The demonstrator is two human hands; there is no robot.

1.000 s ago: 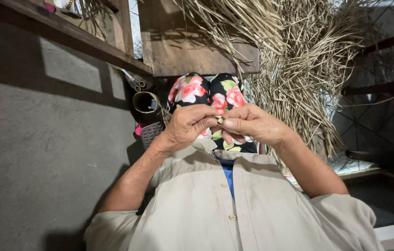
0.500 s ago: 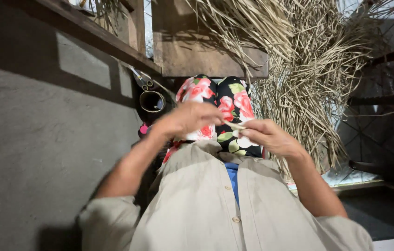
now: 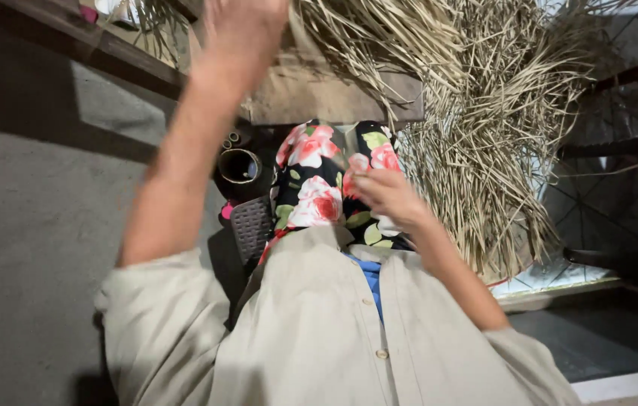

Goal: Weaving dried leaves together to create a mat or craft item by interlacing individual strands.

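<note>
Left hand (image 3: 240, 34): raised to the dry straw (image 3: 477, 113), fingers hidden.
Right hand (image 3: 383, 195): curled over floral cloth (image 3: 311, 180).
Beside: dark cup (image 3: 238, 167).

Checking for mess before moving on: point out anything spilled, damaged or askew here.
Nothing looks spilled or broken. The dried straw bundle hangs loose and tangled over the wooden block, where the left hand reaches; the right hand rests on the floral cloth.

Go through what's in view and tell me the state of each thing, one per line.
Left hand: raised up to the dried straw, fingers curled; whether it grips any cannot be told.
Right hand: low over the floral cloth, fingers pinched together.
Dried straw: loose bundle, hanging and spread out.
Floral cloth: draped across the lap.
Beige shirt: unbuttoned at the top, blue beneath.
Round container: open, lying tilted.
</note>
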